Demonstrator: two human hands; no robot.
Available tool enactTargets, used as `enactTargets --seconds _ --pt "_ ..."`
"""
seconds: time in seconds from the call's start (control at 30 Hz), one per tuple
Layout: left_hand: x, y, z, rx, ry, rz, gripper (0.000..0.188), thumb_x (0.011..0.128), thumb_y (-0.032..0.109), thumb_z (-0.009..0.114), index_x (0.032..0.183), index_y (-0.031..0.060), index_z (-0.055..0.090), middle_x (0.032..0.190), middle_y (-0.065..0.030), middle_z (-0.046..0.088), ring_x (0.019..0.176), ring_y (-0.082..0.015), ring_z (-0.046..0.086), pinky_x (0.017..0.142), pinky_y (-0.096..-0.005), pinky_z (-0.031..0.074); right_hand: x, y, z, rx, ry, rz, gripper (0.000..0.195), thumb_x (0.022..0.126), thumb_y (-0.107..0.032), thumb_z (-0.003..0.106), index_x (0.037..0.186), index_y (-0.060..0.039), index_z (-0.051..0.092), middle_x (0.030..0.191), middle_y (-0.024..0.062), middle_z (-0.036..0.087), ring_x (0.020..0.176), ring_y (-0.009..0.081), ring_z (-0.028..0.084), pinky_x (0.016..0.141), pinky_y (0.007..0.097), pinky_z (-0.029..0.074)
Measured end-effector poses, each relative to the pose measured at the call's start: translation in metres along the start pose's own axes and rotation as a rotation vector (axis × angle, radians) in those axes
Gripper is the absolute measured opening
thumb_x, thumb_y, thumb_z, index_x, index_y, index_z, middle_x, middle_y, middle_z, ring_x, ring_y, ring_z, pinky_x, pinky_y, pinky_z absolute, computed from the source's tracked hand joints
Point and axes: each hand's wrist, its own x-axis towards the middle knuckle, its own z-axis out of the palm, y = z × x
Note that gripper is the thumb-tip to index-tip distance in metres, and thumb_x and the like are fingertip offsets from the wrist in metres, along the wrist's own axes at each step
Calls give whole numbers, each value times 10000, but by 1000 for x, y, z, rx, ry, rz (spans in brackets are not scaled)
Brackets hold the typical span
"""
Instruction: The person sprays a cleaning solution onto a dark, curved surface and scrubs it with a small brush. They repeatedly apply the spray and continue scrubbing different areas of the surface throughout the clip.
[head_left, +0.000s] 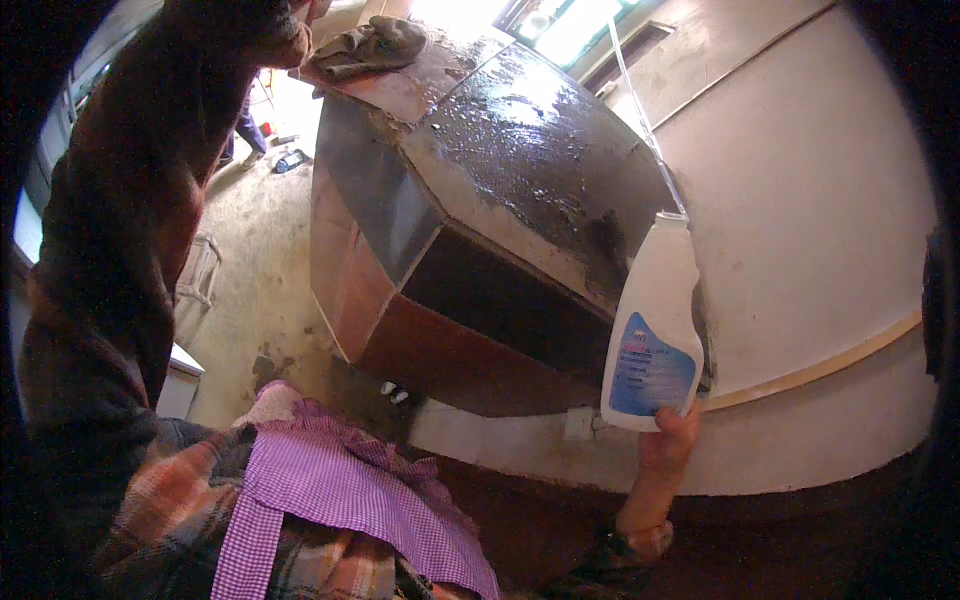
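Observation:
My right hand (675, 431) grips the base of a white plastic bottle (651, 300) with a blue label that bears writing. The bottle stands nearly upright and its neck has no cap. A thin whitish tube or line (645, 120) runs down to the neck; whether it enters or passes behind cannot be told. Beyond the bottle is a tiled counter block (510, 315), its dark top wet and shiny. My left arm reaches up to the top left, where my left hand (298, 41) is partly cut off near a crumpled grey-brown cloth (375, 49) on the counter's far corner.
A pale wall (795, 195) borders the counter on the right, with a bright window (577, 30) at the top. On the stained floor (255, 322) stand a small stool (201, 270) and, farther off, another person's legs (249, 131). A purple checked apron (337, 465) covers my front.

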Motion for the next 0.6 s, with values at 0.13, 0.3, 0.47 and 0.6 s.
enactTargets --seconds 0.13,0.3,0.47,0.6 --pt "6 -1 1 -24 -66 -44 446 798 162 646 1161 -44 486 789 -77 603 654 -146 592 565 -253 501 -10 2 4 14 54 41 628 639 -114 728 1179 75 470 1096 162 597 987 284 602 902 409 474" --pt "12 -6 9 -71 -160 -135 529 788 140 655 1229 -59 439 783 -88 603 642 -152 595 556 -250 508 -12 17 1 25 55 19 617 634 -124 728 1164 77 485 1086 164 605 971 280 613 889 402 483" --pt "25 -6 73 -260 -302 -253 679 782 131 660 1339 -69 328 828 -115 600 666 -176 602 574 -259 525 -12 15 1 -16 -9 -10 604 636 -117 715 1158 82 486 1083 171 605 967 284 616 890 403 486" --pt "18 -16 120 -119 -416 -42 637 781 249 677 1299 19 385 970 -152 582 805 -226 605 691 -325 517 -13 25 30 63 9 11 601 630 -95 688 1166 77 478 1082 182 601 970 294 614 888 414 488"
